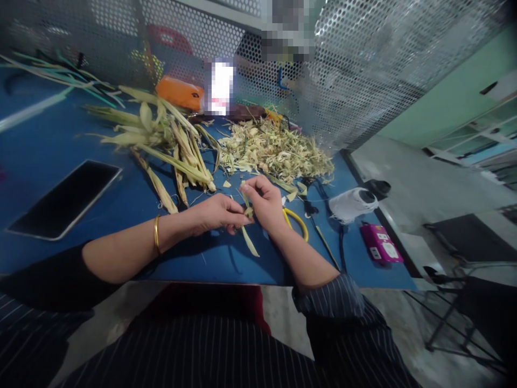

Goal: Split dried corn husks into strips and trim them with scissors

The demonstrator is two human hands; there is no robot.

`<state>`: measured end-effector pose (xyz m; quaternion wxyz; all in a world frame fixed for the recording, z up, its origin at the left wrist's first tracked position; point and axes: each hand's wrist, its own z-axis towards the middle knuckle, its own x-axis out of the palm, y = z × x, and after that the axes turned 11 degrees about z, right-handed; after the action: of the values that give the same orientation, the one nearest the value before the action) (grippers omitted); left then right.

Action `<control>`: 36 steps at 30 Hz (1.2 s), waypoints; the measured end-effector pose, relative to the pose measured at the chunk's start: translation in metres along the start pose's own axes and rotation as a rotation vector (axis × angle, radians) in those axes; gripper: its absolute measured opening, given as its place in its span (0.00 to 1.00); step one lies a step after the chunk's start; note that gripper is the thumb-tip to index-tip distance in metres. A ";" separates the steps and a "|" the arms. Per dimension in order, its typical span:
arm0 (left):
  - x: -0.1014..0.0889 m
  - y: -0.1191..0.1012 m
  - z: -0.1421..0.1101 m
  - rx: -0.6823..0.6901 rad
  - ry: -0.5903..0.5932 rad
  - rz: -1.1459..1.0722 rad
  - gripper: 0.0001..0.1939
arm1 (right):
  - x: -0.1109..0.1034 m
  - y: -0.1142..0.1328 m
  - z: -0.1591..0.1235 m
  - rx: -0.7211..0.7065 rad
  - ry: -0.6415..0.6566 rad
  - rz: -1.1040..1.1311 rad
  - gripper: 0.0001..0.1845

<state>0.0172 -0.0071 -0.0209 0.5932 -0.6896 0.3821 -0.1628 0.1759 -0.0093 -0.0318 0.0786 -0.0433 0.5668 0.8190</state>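
Husk strip [251,245] slanting near and right from our pinch

We held the strip at the near side of the blue table [64,140], between the scrap pile [278,148] and the near edge. Our left hand [224,214] pinched a small husk knot [249,212] between thumb and fingers, seemingly to anchor it. Our right hand [266,203] had its thumb and forefinger pressed together on the far tip of a pale piece [244,196]; whether that piece and the strip were one, we could not tell.

The strip's long axis ran from our fingers toward the near edge, leaning right, its free end pointing near and right. The pale piece pointed far, tipped slightly left.

Yellow-handled scissors [299,223] lay just right of our right hand, probably for easy reach. A white spool [350,205] sat farther right, a faint line, perhaps thread, running left from it. Longer husks [189,151] lay far left, apart from most of the scraps, as if sorted by size.
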 end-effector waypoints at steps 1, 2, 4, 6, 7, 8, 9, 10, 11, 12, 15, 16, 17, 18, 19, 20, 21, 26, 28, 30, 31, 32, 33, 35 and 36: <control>0.000 -0.001 -0.001 -0.003 0.005 0.000 0.12 | 0.000 0.000 0.000 -0.015 -0.010 -0.008 0.09; 0.000 -0.002 -0.001 -0.005 0.017 0.012 0.12 | -0.001 0.000 0.000 -0.034 -0.020 -0.020 0.09; 0.000 -0.004 -0.002 0.004 0.035 0.057 0.12 | -0.001 -0.002 0.001 -0.060 -0.035 -0.044 0.09; -0.001 -0.005 -0.002 0.015 0.014 0.080 0.12 | -0.003 -0.005 0.002 -0.048 -0.060 -0.051 0.08; -0.002 -0.006 -0.002 0.018 -0.013 0.070 0.13 | -0.004 -0.006 0.003 -0.026 -0.085 -0.040 0.06; -0.003 -0.006 -0.001 0.019 -0.049 0.050 0.14 | -0.006 -0.006 0.004 0.009 -0.126 -0.011 0.05; -0.004 -0.006 -0.001 0.020 -0.087 0.028 0.14 | -0.009 -0.006 0.006 0.055 -0.175 0.035 0.08; -0.005 -0.007 -0.001 0.021 -0.119 0.005 0.15 | -0.011 -0.004 0.006 0.117 -0.213 0.095 0.12; -0.006 -0.006 -0.001 0.024 -0.145 -0.015 0.16 | -0.013 -0.002 0.007 0.198 -0.215 0.160 0.16; -0.007 -0.006 0.000 0.026 -0.164 -0.030 0.16 | -0.014 0.000 0.007 0.289 -0.177 0.223 0.18; -0.010 -0.004 0.001 0.032 -0.175 -0.048 0.17 | -0.014 0.007 0.006 0.469 0.023 0.356 0.20; -0.011 -0.003 0.001 0.032 -0.175 -0.049 0.17 | -0.012 0.007 0.005 0.474 0.044 0.387 0.19; -0.011 -0.003 0.002 0.028 -0.176 -0.048 0.16 | -0.010 0.007 0.004 0.458 0.027 0.411 0.19; -0.012 -0.003 0.002 0.019 -0.179 -0.050 0.16 | -0.007 0.005 0.003 0.434 -0.016 0.428 0.18; -0.012 -0.003 0.002 0.006 -0.183 -0.053 0.15 | -0.005 0.003 0.003 0.417 -0.059 0.435 0.18; -0.013 -0.004 0.003 -0.007 -0.189 -0.057 0.14 | -0.004 0.001 0.003 0.410 -0.089 0.432 0.17; -0.013 -0.005 0.002 -0.021 -0.195 -0.062 0.14 | -0.004 0.000 0.002 0.402 -0.106 0.414 0.16; -0.017 -0.005 0.003 -0.096 -0.312 -0.145 0.14 | -0.015 0.009 -0.001 -0.183 -0.255 -0.058 0.06; -0.018 -0.002 0.005 -0.107 -0.360 -0.198 0.14 | -0.018 0.017 -0.004 -0.577 -0.099 -0.372 0.05; -0.018 0.003 0.007 -0.098 -0.379 -0.254 0.14 | -0.015 0.022 -0.008 -0.840 0.174 -0.671 0.06; -0.018 0.006 0.009 -0.093 -0.381 -0.298 0.14 | -0.011 0.022 -0.010 -0.916 0.292 -0.800 0.07; -0.017 0.008 0.010 -0.087 -0.372 -0.350 0.13 | -0.007 0.022 -0.011 -0.964 0.385 -0.909 0.08; -0.017 0.010 0.011 -0.083 -0.362 -0.405 0.12 | -0.002 0.021 -0.013 -0.991 0.444 -0.995 0.09; -0.015 0.011 0.012 -0.082 -0.342 -0.496 0.12 | 0.006 0.018 -0.015 -1.018 0.487 -1.104 0.11; -0.014 0.011 0.012 -0.086 -0.339 -0.520 0.12 | 0.009 0.016 -0.016 -1.029 0.481 -1.133 0.11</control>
<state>0.0125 0.0115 -0.0308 0.5575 -0.8059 0.0950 -0.1753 0.1639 -0.0289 -0.0238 0.3284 -0.5307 0.0115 0.7813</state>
